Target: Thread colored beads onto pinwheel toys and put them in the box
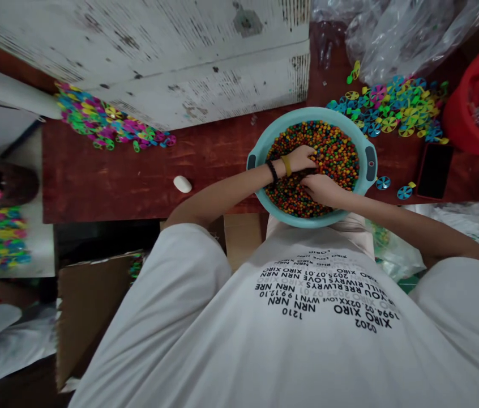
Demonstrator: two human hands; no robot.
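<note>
A light blue basin (371, 164) with grey grips is filled with small round beads (341, 144) in orange, green, red, yellow and dark colours. My left hand (299, 159), with a black beaded bracelet and a yellow band at the wrist, reaches into the beads with its fingers curled. Close beside it, my right hand (322, 189) also dips into the beads, fingers bent inward. The fingertips of both hands are partly hidden, and I cannot make out what is between them.
The basin stands at the front edge of a dark red table (137, 181). Colourful plastic wheel pieces (392, 110) lie right, with more (112, 122) left. Around are a phone (435, 170), a red bucket (460, 113), a white oval object (182, 183), a large whitish box (180, 68) and another person's sleeve (14, 340).
</note>
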